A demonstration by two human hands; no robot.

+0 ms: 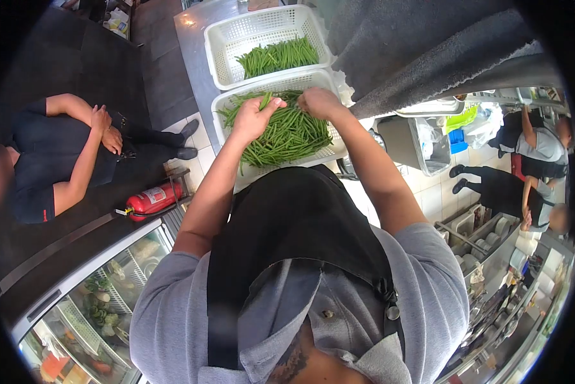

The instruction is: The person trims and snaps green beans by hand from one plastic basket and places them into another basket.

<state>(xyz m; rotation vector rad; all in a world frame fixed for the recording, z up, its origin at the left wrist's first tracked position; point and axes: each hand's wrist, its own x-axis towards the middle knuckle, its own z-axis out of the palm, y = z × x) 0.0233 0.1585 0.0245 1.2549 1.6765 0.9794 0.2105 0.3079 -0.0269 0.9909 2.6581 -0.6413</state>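
Note:
Loose green beans [287, 137] fill the nearer white basket [334, 151], lying in mixed directions. Over the left part of this pile, my left hand [254, 120] is closed on a few green beans that stick up between thumb and fingers. My right hand [319, 104] is over the basket's right back part, fingers bent together at the beans; what they hold is too small to make out. Behind stands a second white perforated basket [230, 41], with green beans [278, 57] laid side by side in its front part.
A metal counter [195, 48] carries the baskets. On the left a person [57, 153] stands with arms crossed, near a red fire extinguisher [152, 200] and a glass-topped fridge [102, 301]. At right are a grey bin [410, 144], two people farther off and dish shelves [492, 256].

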